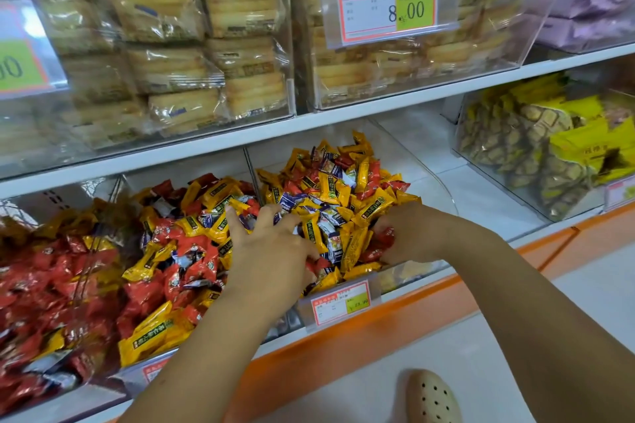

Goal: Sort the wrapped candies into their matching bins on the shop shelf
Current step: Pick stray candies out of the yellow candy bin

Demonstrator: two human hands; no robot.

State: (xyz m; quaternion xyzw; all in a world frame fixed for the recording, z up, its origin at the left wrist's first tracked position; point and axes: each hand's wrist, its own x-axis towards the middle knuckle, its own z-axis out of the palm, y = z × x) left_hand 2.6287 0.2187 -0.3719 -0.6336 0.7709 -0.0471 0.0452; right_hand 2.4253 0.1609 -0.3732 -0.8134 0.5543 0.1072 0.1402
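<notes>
On the lower shelf, at the lower left of the frame, a clear bin holds mostly red wrapped candies (44,285), likely the home for that colour. Right of it, the mixed heap (178,251) in the next bin shows red, yellow and blue wrappers together, so the sorting looks far from done.

At the centre, the left hand (271,244) lies palm down across the divider (252,172) with fingers spread and nearly straight. It presses on the candies and grips nothing, probably to hold the pile back while the other hand searches.

Beyond the divider, the yellow heap (343,189) fills the centre bin, with blue and red pieces scattered through it. Above its price tag (340,302), the right hand (402,233) digs into the front of this pile, fingers curled down around a red candy (388,234). That piece seems to be a stray, picked out to go leftward.

At the far right, well apart, a bin of yellow packets (567,148) is untouched.
</notes>
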